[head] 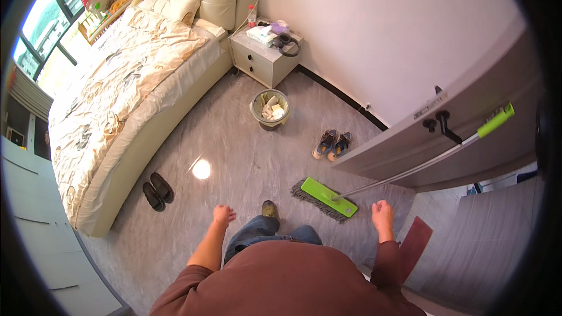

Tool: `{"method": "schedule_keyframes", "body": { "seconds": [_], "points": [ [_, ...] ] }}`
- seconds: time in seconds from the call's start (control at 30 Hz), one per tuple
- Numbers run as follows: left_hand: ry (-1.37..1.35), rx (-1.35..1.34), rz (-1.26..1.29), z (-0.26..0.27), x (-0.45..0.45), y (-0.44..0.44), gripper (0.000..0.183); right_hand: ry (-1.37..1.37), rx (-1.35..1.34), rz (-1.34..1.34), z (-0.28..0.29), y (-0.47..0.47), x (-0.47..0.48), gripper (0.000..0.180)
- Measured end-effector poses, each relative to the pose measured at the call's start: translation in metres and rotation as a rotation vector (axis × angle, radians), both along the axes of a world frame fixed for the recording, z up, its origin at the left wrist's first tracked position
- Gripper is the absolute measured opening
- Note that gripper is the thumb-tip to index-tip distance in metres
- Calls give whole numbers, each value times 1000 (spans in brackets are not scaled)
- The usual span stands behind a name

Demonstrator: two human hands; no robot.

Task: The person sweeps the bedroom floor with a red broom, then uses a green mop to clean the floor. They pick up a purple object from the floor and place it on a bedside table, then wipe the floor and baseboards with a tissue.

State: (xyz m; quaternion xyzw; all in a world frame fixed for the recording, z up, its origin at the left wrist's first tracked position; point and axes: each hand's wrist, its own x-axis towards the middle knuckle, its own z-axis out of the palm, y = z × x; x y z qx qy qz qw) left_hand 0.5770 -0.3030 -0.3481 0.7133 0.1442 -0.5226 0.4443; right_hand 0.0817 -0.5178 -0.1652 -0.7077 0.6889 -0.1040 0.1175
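My left hand (224, 214) hangs in front of my body with its fingers loosely bent, holding nothing. On the other side my right hand (382, 219) is raised beside the mop, fingers loosely curled and nothing visible in them. The flat mop has a lime-green head (329, 197) with a grey fringed pad lying on the floor. Its metal pole (390, 179) slants up to the right across the door, ending in a green grip (496, 120). Neither hand touches the mop.
Dark slippers (158, 192) lie by the bed (131, 74). A lined waste bin (269, 109) holding crumpled paper stands before the nightstand (263, 59), which carries headphones (286, 44). Sneakers (332, 144) sit near the edge of the open door (496, 153). A reddish mat (415, 245) lies at the doorway.
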Motion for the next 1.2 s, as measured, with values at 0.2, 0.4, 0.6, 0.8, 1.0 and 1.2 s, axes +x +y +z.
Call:
{"method": "schedule_keyframes", "body": {
  "seconds": [0.2, 0.4, 0.6, 0.8, 1.0, 1.2],
  "points": [
    [-68, -32, -80, 27, 50, -116, 21, -26, 208, 5, -46, -22, 59, 22],
    [-42, -4, -138, 24, 62, -203, 21, 6, 428, 39, -66, -79, 123, 26],
    [-65, 101, -121, 19, 101, -279, 21, -58, 471, 130, -93, -214, 185, 28],
    [-73, 158, -81, 4, 173, -341, 20, -190, 450, 243, -124, -361, 280, 29],
    [-125, 158, -75, 2, 191, -423, 17, -265, 460, 201, -184, -437, 333, 26],
    [-43, 290, -337, -38, 233, -450, 15, -308, 560, -47, -257, -407, 386, 18]
  ]
}}
